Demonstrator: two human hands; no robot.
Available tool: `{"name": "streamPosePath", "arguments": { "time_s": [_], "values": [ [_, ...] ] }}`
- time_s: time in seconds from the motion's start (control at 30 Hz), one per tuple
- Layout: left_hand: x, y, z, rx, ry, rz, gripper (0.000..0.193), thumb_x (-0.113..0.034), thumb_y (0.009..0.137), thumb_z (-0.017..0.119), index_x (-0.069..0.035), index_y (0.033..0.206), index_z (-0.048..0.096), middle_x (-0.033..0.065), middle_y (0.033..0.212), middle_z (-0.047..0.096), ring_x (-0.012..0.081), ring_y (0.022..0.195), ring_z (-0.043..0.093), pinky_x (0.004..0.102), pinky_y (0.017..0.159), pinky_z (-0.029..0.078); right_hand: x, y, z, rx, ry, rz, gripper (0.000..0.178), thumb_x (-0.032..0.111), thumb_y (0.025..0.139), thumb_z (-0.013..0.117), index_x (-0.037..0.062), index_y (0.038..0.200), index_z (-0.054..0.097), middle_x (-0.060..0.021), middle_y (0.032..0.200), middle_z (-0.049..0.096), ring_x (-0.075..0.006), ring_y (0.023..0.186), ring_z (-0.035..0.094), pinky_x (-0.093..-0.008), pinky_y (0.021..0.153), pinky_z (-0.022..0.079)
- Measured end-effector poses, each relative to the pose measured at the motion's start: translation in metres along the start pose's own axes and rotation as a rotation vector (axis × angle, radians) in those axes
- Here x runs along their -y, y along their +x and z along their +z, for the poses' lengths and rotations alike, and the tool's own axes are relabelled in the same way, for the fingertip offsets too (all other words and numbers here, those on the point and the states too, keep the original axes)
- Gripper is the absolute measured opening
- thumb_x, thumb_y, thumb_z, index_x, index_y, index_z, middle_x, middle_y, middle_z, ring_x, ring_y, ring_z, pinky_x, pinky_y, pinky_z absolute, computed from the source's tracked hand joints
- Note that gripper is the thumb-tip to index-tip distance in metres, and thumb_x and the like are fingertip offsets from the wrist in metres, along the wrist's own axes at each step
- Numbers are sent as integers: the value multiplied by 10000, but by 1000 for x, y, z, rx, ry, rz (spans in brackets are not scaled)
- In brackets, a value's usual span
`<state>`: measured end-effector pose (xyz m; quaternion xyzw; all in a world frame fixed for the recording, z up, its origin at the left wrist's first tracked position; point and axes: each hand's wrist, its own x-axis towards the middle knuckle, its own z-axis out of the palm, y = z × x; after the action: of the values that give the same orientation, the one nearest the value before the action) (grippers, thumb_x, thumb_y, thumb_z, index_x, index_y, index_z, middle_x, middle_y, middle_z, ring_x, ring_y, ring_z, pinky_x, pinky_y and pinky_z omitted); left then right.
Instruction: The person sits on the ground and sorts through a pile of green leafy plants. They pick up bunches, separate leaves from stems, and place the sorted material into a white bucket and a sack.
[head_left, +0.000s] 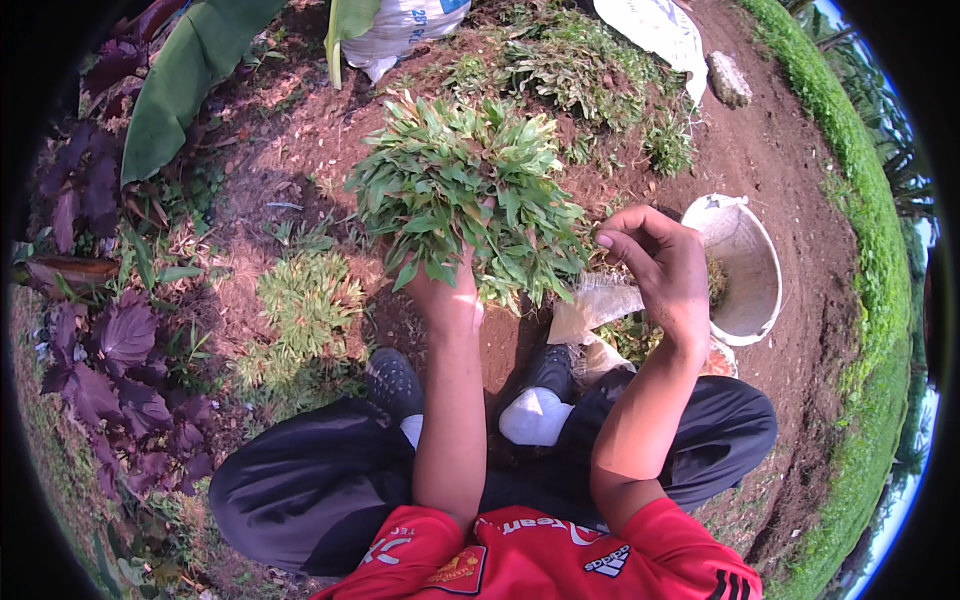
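Observation:
A big, dense bunch of leafy green plants (470, 190) is gripped in my left hand (440, 290), held up in front of me over the soil. Its leaves hide most of my left fingers. Just right of the bunch is my right hand (655, 265), raised, with fingers bent and thumb drawn toward the index finger in a pinch. Whether anything sits in that pinch is too small to make out. Below the right hand lies a crumpled translucent plastic bag (590, 312) with some greenery beside it.
A whitish bucket (765, 275) lies tipped at the right. Loose plants (305, 305) spread on the ground at left, and a larger heap (580, 75) lies ahead. White sacks (405, 30) and a stone (728, 80) are at the far side. Purple-leaved plants (125, 340) grow at left.

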<state>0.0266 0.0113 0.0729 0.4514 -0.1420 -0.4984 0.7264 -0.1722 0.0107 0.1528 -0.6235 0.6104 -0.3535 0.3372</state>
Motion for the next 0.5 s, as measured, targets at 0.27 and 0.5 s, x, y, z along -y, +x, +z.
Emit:
{"name": "streamPosePath", "arguments": {
  "time_s": [0.27, 0.5],
  "values": [
    [-1, -2, 7, -14, -81, 20, 548, 69, 790, 841, 24, 1292, 626, 100, 1269, 671, 201, 1109, 656, 366, 1016, 559, -9, 1, -10, -76, -174, 91, 215, 40, 872, 767, 51, 1087, 767, -95, 887, 774, -176, 816, 734, -334, 753, 573],
    [8, -5, 15, -52, -212, 72, 388, -16, 843, 828, 4, 1204, 689, 67, 1204, 699, 176, 1053, 653, 356, 939, 534, 31, -22, 2, 349, -55, -103, 220, 147, 811, 874, -18, 868, 739, -57, 742, 719, -104, 630, 644, -283, 579, 494]
  ]
}}
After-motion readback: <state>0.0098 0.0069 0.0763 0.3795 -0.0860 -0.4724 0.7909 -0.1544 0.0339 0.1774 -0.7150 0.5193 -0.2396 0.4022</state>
